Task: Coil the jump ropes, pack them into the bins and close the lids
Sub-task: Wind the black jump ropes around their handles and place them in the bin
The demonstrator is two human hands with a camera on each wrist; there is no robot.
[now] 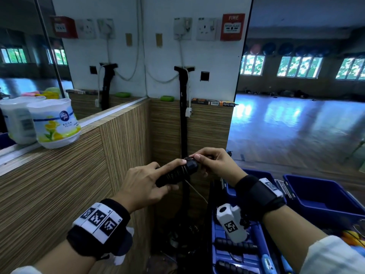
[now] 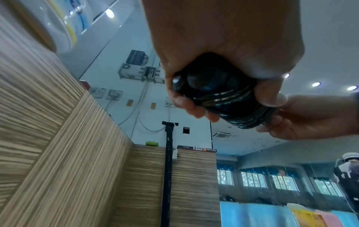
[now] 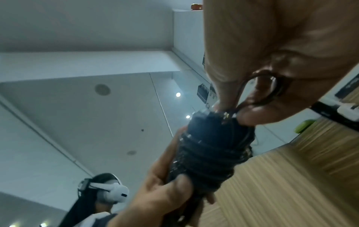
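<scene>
A gym or dance studio: a mirror wall (image 1: 296, 56) reflecting a wide shiny floor (image 1: 286, 131), windows (image 1: 299, 67) and stored exercise balls (image 1: 286, 48)

hands (image 1: 177, 175) hide much of the rope handles (image 1: 175, 174).

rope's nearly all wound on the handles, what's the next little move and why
Probably tuck the loop end under a wrap. The left hand grips the black handles with cable coiled round them, and the right hand pinches a small loose loop at the top end. Left untucked, it would likely unwind before reaching the blue bin.
</scene>
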